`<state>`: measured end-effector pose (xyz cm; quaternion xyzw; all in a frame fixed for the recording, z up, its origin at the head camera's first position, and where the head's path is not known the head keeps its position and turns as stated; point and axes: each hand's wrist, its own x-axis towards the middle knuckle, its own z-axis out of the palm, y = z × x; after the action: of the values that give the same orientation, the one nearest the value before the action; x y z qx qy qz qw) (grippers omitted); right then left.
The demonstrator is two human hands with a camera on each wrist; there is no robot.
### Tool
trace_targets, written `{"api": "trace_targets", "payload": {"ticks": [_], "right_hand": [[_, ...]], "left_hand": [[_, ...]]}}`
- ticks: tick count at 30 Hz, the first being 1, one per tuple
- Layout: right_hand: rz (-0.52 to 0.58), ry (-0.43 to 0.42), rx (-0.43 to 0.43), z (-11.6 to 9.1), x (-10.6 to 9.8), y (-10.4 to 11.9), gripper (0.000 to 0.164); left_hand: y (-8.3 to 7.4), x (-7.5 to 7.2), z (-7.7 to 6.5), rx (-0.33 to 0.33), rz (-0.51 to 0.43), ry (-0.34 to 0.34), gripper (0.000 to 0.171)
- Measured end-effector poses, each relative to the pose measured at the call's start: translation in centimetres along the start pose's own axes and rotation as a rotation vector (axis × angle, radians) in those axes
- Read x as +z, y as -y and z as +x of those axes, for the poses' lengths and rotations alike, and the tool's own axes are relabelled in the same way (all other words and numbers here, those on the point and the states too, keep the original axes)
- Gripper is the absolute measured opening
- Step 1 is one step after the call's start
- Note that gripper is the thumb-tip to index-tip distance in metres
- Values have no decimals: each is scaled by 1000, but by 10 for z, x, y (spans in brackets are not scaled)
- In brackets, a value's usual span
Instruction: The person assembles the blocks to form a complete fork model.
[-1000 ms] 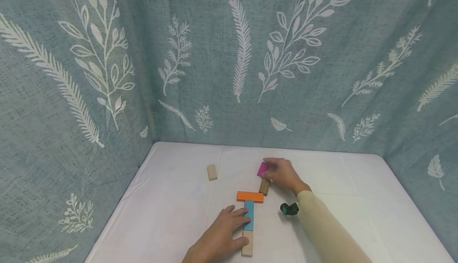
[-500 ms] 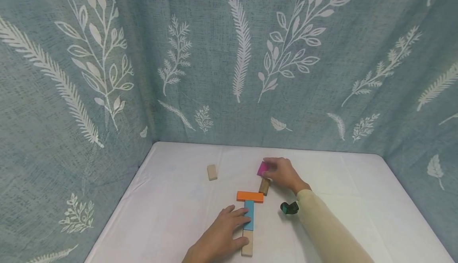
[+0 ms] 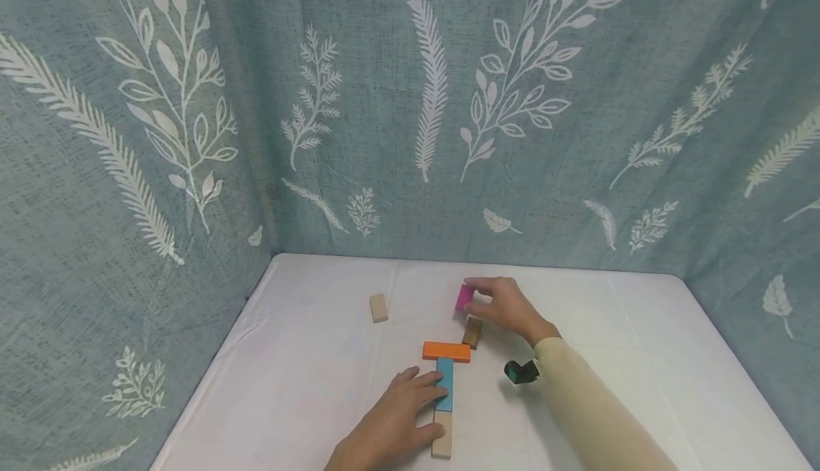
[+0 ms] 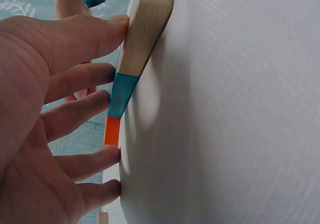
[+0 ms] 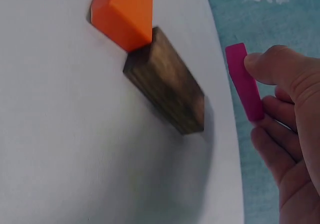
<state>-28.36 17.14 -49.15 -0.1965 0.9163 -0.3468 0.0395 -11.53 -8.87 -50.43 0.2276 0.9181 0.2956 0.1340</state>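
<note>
My right hand (image 3: pixel 506 307) pinches a magenta block (image 3: pixel 464 299) between thumb and fingers, just beyond the far end of a dark brown wooden block (image 3: pixel 472 332). In the right wrist view a gap shows between the magenta block (image 5: pixel 245 82) and the brown one (image 5: pixel 170 84). The brown block's near corner meets the right end of an orange block (image 3: pixel 446 351), which lies crosswise. A blue block (image 3: pixel 445 378) and a pale wooden block (image 3: pixel 442 444) run in line toward me below it. My left hand (image 3: pixel 396 417), fingers spread, touches these two from the left; its thumb is at the pale block (image 4: pixel 142 34).
A loose pale wooden block (image 3: pixel 379 308) lies toward the back left of the white-covered table (image 3: pixel 307 357). A dark device (image 3: pixel 521 372) sits on the underside of my right wrist. Blue-green patterned curtains (image 3: pixel 384 101) enclose the table at the back and sides.
My right hand has moved slightly left and away with the magenta block, opening a gap from the brown block. The left hand and the other blocks keep their places.
</note>
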Motion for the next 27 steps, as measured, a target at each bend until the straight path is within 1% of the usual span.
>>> {"api": "trace_targets", "payload": {"ticks": [5, 8, 12, 15, 20, 22, 27], "right_hand": [[0, 36, -2, -1, 4, 9, 50], [-7, 51, -26, -2, 8, 12, 49], [-5, 81, -39, -3, 16, 14, 49], [12, 115, -24, -4, 22, 14, 50], [-7, 140, -40, -3, 29, 12, 50], [-25, 143, -48, -3, 31, 12, 51], [-30, 156, -43, -5, 33, 12, 52]], "left_hand": [[1, 0, 0, 6, 5, -1, 52], [1, 0, 0, 8, 10, -3, 52], [1, 0, 0, 1, 12, 1, 51], [0, 0, 1, -13, 9, 12, 51], [-1, 0, 1, -17, 4, 19, 51], [-1, 0, 1, -12, 5, 14, 52], [1, 1, 1, 18, 13, -8, 52]]}}
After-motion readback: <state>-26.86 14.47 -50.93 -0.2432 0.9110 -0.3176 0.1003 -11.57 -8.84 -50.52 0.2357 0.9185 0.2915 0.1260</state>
